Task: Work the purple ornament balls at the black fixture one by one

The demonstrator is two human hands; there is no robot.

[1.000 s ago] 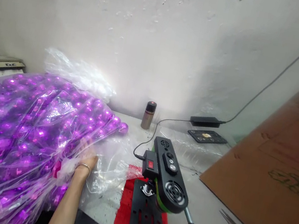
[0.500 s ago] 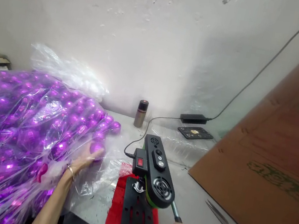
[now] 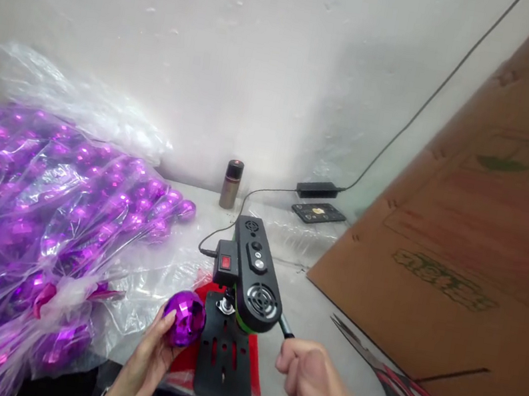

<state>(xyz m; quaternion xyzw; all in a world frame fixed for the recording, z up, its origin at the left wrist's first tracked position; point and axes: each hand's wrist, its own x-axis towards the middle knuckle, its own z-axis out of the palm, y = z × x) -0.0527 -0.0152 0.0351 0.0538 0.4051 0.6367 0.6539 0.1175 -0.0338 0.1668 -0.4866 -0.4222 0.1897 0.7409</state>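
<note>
A left hand [image 3: 142, 367] rises from the bottom edge, palm up, fingers curled around a faceted purple ball [image 3: 183, 318] held at the fingertips, just beside a small black press machine [image 3: 250, 283]. The right hand [image 3: 308, 388] is clenched around the machine's lever handle [image 3: 287, 329]. Green printing on the leaning cardboard sheet [image 3: 473, 226] is unreadable. A clear bag of purple balls [image 3: 28, 213] lies to the left.

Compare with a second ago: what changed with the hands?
The left hand came out of the clear bag of purple balls and now holds one purple faceted ball beside the black machine. The right hand keeps its grip on the machine's lever. Bag and machine stayed put.
</note>
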